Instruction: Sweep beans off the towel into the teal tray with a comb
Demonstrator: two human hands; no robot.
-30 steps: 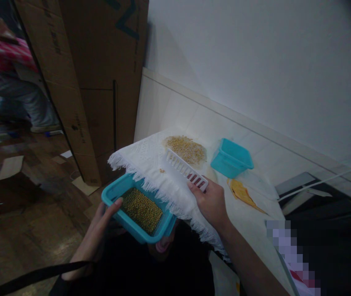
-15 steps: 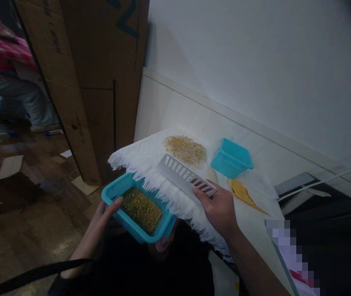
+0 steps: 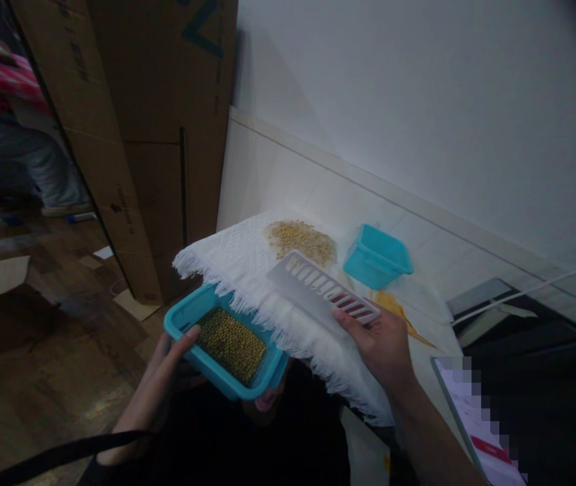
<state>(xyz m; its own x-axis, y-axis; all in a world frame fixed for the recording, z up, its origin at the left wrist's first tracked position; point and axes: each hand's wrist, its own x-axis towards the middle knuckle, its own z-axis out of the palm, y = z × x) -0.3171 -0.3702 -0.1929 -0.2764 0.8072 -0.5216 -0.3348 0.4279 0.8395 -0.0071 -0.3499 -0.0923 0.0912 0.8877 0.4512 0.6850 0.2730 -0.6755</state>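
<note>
My left hand (image 3: 169, 358) grips the left side of a teal plastic container (image 3: 217, 379), thumb over its rim. Yellowish-green beans (image 3: 234, 344) lie in it. The container is held just below the fringed edge of a white cloth (image 3: 234, 253) and is slightly tilted. My right hand (image 3: 386, 344) pinches one end of a grey slotted plastic piece (image 3: 295, 290), held over the cloth. Beyond that piece, a spread pile of pale yellow beans (image 3: 302, 241) rests on the cloth. Right of the pile sits a second teal container (image 3: 376, 260); its inner floor is hidden.
A yellow-orange flat thing (image 3: 399, 310) lies behind my right hand. A tall cardboard box (image 3: 150, 189) stands at the left, a white wall (image 3: 394, 101) behind. A screen device (image 3: 480, 425) is at the right. Another person (image 3: 24, 135) sits far left.
My right hand has moved a little right with the slotted piece, away from the container. The left hand and its container hold nearly still. The view has shifted slightly.
</note>
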